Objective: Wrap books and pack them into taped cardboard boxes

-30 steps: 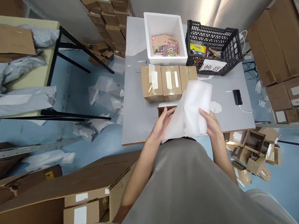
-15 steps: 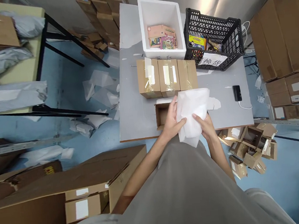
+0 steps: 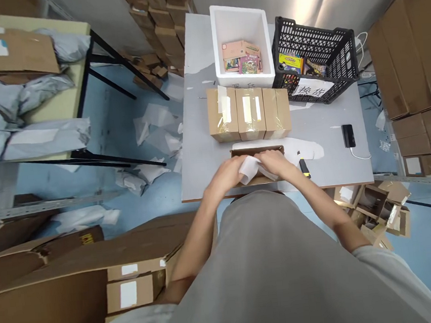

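An open cardboard box point(image 3: 256, 152) sits at the near edge of the grey table point(image 3: 203, 157). Both of my hands press a folded white foam sheet point(image 3: 249, 169) down into it. My left hand point(image 3: 226, 173) is closed over the sheet's left side. Over its right side my right hand point(image 3: 278, 163) is closed too. Most of the sheet is hidden under my fingers. Just behind the box stand three taped cardboard boxes point(image 3: 249, 113) in a row.
A white foam bin point(image 3: 239, 21) and a black crate point(image 3: 314, 55) with coloured packs stand at the back. A yellow-tipped cutter point(image 3: 303, 167) and a phone point(image 3: 347, 135) lie to the right. Cartons and torn paper crowd the blue floor on both sides.
The white foam sheet was held spread above the table, then folded smaller, and now both hands have pushed it down into the open box. The camera has shifted slightly.
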A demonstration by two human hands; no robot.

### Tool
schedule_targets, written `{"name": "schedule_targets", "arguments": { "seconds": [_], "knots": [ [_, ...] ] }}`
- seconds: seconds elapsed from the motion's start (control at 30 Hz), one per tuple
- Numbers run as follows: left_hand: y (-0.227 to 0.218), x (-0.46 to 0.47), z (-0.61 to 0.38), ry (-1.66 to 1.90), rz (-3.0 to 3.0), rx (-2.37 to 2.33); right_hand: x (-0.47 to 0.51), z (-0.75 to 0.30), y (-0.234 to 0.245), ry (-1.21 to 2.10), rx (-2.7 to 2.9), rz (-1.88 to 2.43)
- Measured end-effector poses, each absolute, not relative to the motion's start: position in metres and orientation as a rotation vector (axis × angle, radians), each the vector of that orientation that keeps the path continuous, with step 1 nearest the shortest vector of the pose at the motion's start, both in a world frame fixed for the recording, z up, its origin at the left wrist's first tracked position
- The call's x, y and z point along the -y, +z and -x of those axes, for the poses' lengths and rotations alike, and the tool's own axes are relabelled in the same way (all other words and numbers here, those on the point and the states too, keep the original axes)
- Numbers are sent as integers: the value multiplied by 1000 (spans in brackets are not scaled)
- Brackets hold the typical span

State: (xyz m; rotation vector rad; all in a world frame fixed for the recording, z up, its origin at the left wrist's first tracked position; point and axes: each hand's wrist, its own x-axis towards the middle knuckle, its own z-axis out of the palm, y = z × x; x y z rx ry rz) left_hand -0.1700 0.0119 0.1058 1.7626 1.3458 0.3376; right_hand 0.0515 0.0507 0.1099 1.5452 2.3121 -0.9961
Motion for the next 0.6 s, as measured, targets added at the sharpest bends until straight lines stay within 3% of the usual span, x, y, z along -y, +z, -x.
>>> {"name": "schedule_targets", "arguments": {
  "seconds": [0.1,0.23,0.5,0.6],
  "knots": [
    [75,1,156,294,-1768,-1386,-52,-32,63,-1021,-2133,-1703],
    [66,9,146,355,-1743,-1362,-57,-11,28,-1129,-2066,-1792],
    [60,17,191,778,-1482,-1673,-10,-70,53,-1260,-2350,-1914],
    [27,22,217,858,-1252,-1811,15,-131,57,-1330,-2371,-2527]
  ]
}}
